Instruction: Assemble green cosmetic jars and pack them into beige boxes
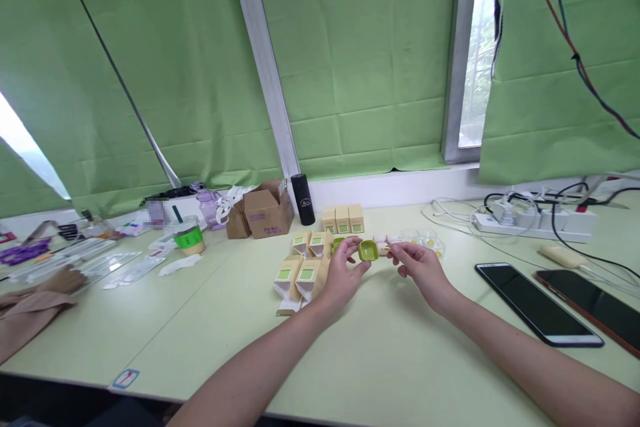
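Currently two-handed step: left hand grips green cup, right hand pinches small item; next move likely needs steadiness.

The small, rounded-square, plastic-looking dish is glossy olive-green, and the slim little piece near it is golden yellow. Tan cardboard boxes bear white-edged green square labels and white flaps. Purple print marks the brown cardboard carton, white lettering the black cylindrical bottle, while the fabric curtains are plain green.
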### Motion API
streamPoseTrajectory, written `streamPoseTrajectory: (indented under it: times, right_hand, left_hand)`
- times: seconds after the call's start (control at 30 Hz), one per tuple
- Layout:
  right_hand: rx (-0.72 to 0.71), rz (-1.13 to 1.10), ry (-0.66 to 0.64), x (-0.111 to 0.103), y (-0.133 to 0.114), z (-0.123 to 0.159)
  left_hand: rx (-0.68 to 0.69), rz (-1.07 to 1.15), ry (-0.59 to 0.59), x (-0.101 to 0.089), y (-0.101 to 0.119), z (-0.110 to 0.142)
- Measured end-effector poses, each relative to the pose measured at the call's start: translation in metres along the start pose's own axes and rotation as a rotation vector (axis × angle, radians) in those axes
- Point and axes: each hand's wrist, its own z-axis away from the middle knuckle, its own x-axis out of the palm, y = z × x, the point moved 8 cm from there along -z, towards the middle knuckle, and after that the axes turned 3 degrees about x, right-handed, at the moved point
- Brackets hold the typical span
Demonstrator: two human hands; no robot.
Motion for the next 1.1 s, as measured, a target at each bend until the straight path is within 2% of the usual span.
streamPoseTrajectory:
  times: [0.33, 0.6, 0.87, 1.1]
  right_hand:
    - [0.066, -0.059, 0.015, -0.006, 0.01, -0.003]
    - [-0.078, -0.078, -0.054, 0.003, -0.002, 0.001]
    - [-0.167, -0.036, -0.054, 0.007, -0.006, 0.004]
    - [-0.212, 0.077, -0.035, 0.006, -0.005, 0.007]
  left_hand:
    - [-0.029, -0.032, -0.01, 0.002, -0.002, 0.002]
    - [-0.045, -0.013, -0.007, 0.003, 0.001, 0.003]
    - [-0.034, 0.019, -0.018, 0.005, -0.003, 0.005]
    - [0.001, -0.062, -0.025, 0.004, 0.002, 0.007]
